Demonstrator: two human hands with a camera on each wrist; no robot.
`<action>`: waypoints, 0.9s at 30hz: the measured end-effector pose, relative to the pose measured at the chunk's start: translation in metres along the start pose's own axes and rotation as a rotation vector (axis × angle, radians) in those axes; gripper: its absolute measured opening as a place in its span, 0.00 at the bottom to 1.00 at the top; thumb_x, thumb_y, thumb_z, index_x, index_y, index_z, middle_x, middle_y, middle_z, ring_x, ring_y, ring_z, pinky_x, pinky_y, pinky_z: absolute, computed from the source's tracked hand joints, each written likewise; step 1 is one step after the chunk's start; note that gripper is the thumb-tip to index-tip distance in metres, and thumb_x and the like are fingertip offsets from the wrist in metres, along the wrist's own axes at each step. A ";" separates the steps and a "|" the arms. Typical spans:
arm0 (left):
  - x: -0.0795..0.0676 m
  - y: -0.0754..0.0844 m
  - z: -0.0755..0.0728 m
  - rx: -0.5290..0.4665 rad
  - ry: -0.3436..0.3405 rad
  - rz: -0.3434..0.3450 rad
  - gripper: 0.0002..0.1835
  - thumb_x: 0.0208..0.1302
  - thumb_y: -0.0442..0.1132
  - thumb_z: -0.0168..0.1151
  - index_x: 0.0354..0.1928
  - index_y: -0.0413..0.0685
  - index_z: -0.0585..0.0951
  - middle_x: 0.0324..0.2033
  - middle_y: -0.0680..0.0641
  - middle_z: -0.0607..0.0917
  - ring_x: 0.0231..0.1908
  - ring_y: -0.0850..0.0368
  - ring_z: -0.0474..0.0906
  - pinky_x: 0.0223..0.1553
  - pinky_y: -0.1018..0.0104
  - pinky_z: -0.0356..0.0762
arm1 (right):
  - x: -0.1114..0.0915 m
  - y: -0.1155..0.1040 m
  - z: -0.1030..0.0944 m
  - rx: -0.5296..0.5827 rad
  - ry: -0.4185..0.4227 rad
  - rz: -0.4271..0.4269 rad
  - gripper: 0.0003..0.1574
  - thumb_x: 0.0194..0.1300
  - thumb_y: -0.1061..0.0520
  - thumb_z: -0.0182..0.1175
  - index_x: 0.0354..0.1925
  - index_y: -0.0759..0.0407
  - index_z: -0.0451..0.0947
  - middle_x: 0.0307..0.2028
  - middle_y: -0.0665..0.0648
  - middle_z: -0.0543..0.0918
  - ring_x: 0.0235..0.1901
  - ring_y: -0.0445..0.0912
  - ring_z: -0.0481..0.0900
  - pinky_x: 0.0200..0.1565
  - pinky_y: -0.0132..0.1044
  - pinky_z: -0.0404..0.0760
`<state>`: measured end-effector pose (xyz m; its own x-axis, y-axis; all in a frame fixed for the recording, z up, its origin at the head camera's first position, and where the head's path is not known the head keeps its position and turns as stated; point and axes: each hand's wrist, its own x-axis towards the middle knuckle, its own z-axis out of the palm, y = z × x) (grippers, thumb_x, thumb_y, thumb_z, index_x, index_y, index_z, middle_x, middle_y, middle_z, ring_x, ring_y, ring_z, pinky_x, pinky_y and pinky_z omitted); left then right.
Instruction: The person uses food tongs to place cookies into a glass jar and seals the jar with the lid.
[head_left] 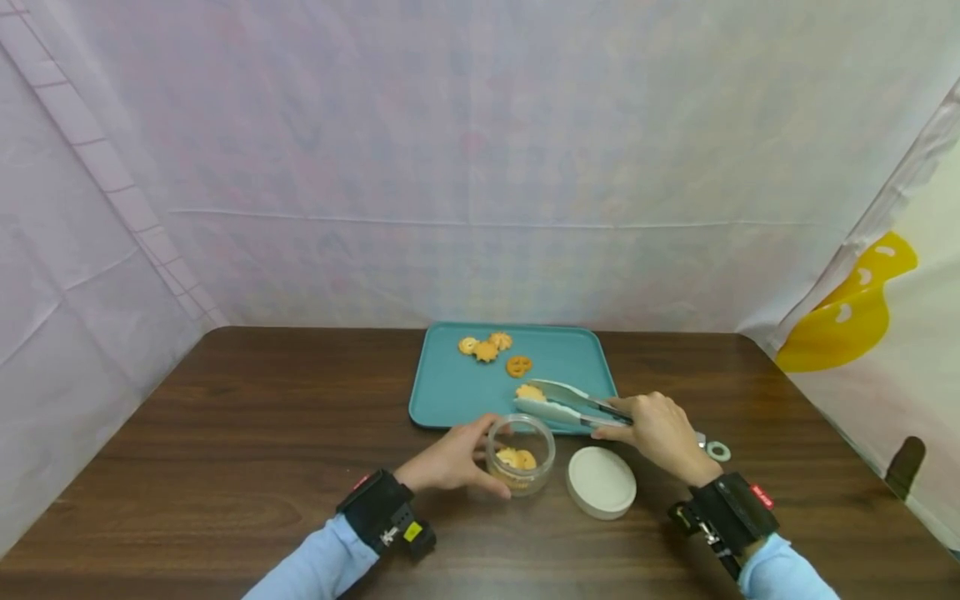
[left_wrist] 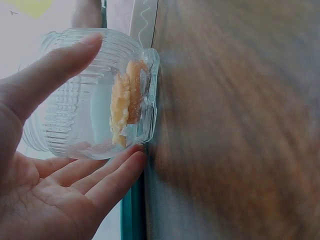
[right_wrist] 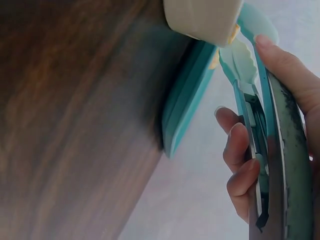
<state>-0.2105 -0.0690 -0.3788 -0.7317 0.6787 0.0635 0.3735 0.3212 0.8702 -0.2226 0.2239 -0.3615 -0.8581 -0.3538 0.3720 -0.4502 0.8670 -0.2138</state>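
Left hand [head_left: 459,457] cups clear round jar [head_left: 532,482]; right hand [head_left: 662,429] grips pale-tipped tongs [head_left: 553,411]: lightly pinch golden cookie [head_left: 529,392], jar's twelve o'clock.

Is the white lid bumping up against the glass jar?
Apart: the head view shows a narrow strip of brown table between the white lid and the glass jar.

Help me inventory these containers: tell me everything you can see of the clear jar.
The clear jar is round and looks like glass, with ribbed walls and a thick-looking base. Its mouth is open, with a few biscuits at the bottom. It appears upright on the wooden table, near the teal tray and left of the white lid. The left hand holds it, thumb on one side, fingers on the other.
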 end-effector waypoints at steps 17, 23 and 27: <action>0.001 -0.003 -0.001 -0.025 -0.006 0.009 0.40 0.40 0.34 0.71 0.57 0.36 0.62 0.57 0.32 0.69 0.54 0.40 0.68 0.56 0.51 0.74 | -0.017 -0.003 -0.025 0.051 0.060 0.010 0.37 0.40 0.38 0.66 0.40 0.67 0.81 0.10 0.51 0.74 0.12 0.35 0.48 0.12 0.27 0.50; 0.000 -0.003 -0.001 -0.016 0.001 0.011 0.40 0.40 0.34 0.71 0.56 0.35 0.62 0.56 0.32 0.69 0.54 0.40 0.69 0.55 0.51 0.74 | -0.024 -0.005 -0.033 0.078 0.086 -0.021 0.35 0.40 0.41 0.67 0.40 0.67 0.81 0.14 0.56 0.81 0.12 0.33 0.50 0.12 0.25 0.51; 0.001 -0.003 0.000 -0.014 -0.001 0.007 0.39 0.40 0.34 0.71 0.56 0.36 0.63 0.56 0.33 0.69 0.53 0.40 0.69 0.55 0.51 0.74 | -0.031 -0.006 -0.039 0.101 0.093 -0.030 0.32 0.40 0.44 0.68 0.40 0.66 0.81 0.11 0.50 0.77 0.11 0.32 0.47 0.14 0.24 0.47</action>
<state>-0.2125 -0.0695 -0.3814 -0.7288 0.6812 0.0689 0.3704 0.3075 0.8765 -0.1839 0.2430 -0.3363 -0.8196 -0.3407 0.4607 -0.5017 0.8150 -0.2898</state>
